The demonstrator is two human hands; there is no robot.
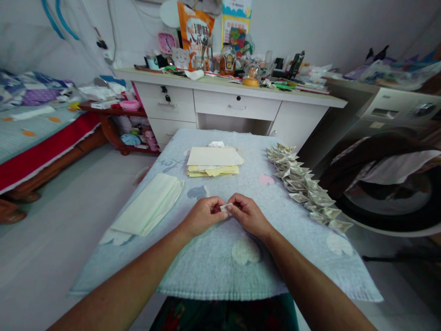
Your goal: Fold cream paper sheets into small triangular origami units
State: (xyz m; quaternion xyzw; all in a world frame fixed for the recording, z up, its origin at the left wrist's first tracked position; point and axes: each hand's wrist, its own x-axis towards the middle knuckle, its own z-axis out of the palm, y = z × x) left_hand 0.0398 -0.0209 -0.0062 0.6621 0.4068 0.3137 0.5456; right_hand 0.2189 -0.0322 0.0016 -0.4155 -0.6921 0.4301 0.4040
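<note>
Both hands meet over the middle of a cloth-covered table (213,257). Between their fingertips is a small folded piece of paper (225,208), pale and mostly covered by the fingers. My left hand (206,214) pinches its left end, and my right hand (248,214) grips the right end. Beyond the hands lies a stack of cream and yellow paper sheets (215,157). A pile of long pale-green paper (148,204) rests to the left of my left hand. Several folded paper pieces with pointed tips (303,184) stand in rows along the right side.
A white desk (237,105) crowded with jars, a bag and a pink clock (167,42) stands behind the table. At the right is a washing machine (389,110) with cloth hanging from its door opening. A bed (41,133) is on the left.
</note>
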